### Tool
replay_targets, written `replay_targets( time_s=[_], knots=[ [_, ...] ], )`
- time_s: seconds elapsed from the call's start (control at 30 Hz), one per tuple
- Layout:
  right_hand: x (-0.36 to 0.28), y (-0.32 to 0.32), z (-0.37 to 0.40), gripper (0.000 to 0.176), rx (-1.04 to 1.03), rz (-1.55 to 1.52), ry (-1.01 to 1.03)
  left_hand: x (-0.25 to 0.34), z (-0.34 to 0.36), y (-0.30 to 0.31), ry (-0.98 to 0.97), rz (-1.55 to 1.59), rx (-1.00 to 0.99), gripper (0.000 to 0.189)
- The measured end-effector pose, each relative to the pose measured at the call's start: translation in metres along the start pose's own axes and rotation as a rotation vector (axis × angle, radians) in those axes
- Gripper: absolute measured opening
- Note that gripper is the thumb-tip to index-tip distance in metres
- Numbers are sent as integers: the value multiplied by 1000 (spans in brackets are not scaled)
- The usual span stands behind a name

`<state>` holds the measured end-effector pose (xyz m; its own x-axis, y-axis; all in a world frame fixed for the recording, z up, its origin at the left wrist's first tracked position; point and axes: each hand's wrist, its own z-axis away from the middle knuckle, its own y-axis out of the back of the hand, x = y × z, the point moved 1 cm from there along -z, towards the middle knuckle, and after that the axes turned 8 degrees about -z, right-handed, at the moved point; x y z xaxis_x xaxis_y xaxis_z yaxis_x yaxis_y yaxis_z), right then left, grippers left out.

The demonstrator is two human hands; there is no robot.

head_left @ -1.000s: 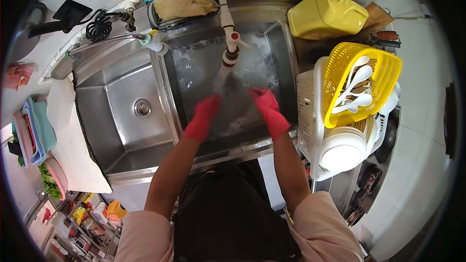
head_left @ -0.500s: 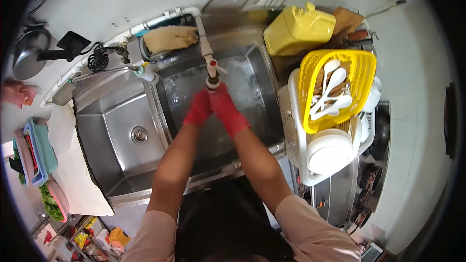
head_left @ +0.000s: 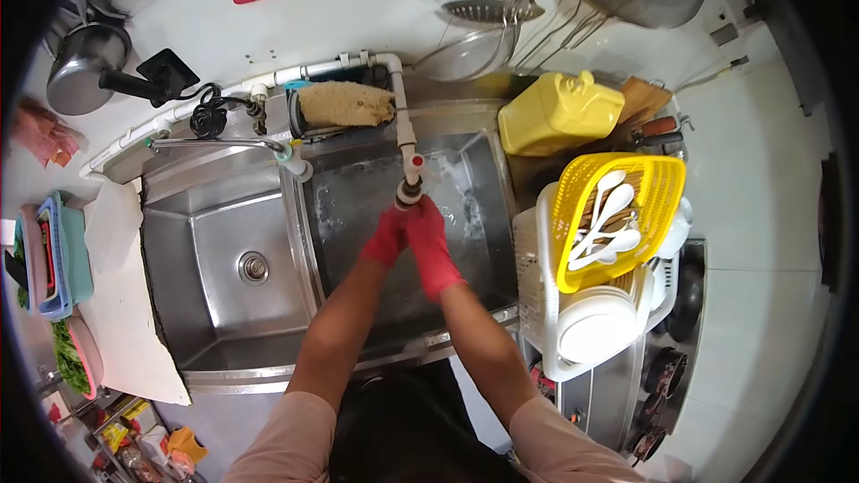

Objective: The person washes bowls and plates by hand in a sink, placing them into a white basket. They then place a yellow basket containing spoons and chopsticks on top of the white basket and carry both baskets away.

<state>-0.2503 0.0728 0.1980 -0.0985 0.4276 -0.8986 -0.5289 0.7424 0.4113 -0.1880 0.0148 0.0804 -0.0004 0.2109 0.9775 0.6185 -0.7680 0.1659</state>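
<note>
Both my hands wear red rubber gloves and meet under the white tap [head_left: 412,181] over the right-hand sink basin [head_left: 488,259]. My left hand [head_left: 386,237] presses against my right hand [head_left: 427,237], just below the spout. The spout and the overlap of the gloves hide most of the fingers. Whether anything lies between the hands is not visible. Water with patches of foam covers the bottom of this basin.
Left lies a second steel basin [head_left: 228,241] with a drain. A tan sponge-like pad [head_left: 344,105] rests behind the tap. At right stand a yellow jug [head_left: 559,116], a yellow basket [head_left: 667,188] of white spoons and a white rack [head_left: 537,304] with plates.
The camera view has tilted up, so the sink and the rack appear lower and more wall shows. My gloved hands stay together under the tap, the left less blurred.
</note>
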Motion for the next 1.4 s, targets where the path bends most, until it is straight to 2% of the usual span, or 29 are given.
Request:
replay_targets(
  time_s=[0.07,0.13,0.23,0.27,0.33,0.43,0.47,0.53,0.57,0.63,0.67,0.73,0.77,0.83,0.87,0.9,0.93,0.97,1.0,1.03,1.07,1.13,1.17,1.23,1.27,1.3,1.33,1.37,1.4],
  knots=[
    [-30,27,-4,29,69,-108,67,5,-13,5,210,0,115,34],
    [-73,55,-7,25,127,-192,146,45,-16,18,903,524,211,29],
    [-134,71,1,21,-22,381,270,83,8,51,952,431,168,22],
    [-156,67,8,20,-67,560,172,96,16,61,967,393,159,22],
    [-161,52,18,21,-93,498,143,110,26,71,983,296,167,26],
    [-136,31,17,23,-105,475,210,77,44,63,483,49,235,30],
    [-128,31,18,24,-98,478,243,96,43,66,518,105,180,29],
    [-148,63,21,26,-146,497,388,169,37,79,590,213,45,25],
    [-166,85,26,27,-165,512,456,202,31,82,474,62,68,23],
    [-223,124,44,27,-226,-114,269,269,19,85,217,-217,112,20],
    [-260,149,64,26,-226,-223,312,305,22,86,127,-322,143,20],
    [-296,181,102,27,-187,-490,431,376,38,94,213,-157,140,23],
    [-298,184,115,28,-146,-645,505,397,47,94,405,100,90,25],
    [-280,185,135,28,39,-690,735,377,55,80,-66,-176,253,28],
    [-250,174,137,27,53,-559,709,359,58,72,-301,-315,356,29],
    [-204,157,138,27,56,-437,669,275,66,66,-144,-218,210,31],
    [-143,130,141,30,74,-431,487,194,74,60,25,-139,80,33],
    [-86,105,152,34,90,-439,299,156,96,55,193,-542,-187,35],
    [-50,96,158,36,52,-338,211,173,119,51,362,-1046,-675,37],
    [-19,96,159,38,11,-230,123,196,134,45,456,-1141,-930,39],
    [6,87,172,40,-55,-134,19,216,147,45,543,-1053,-936,42],
    [35,83,192,44,-225,75,-162,207,149,51,447,-636,-502,39],
    [13,93,194,42,-385,138,-95,207,149,73,397,-446,-293,37],
    [-52,132,193,37,-217,-47,155,246,120,81,259,-626,-317,35],
    [-87,144,201,34,101,-316,312,284,114,71,78,-539,-229,35],
    [-130,175,215,29,48,-570,406,324,112,66,-97,-449,-145,36],
    [-174,208,230,24,-29,-822,494,349,117,72,-56,-323,-101,36],
    [-203,244,254,23,16,-861,658,375,122,79,-22,-194,-53,36],
    [-216,254,264,25,227,-786,782,390,129,78,-41,-105,4,35]
  ],
)
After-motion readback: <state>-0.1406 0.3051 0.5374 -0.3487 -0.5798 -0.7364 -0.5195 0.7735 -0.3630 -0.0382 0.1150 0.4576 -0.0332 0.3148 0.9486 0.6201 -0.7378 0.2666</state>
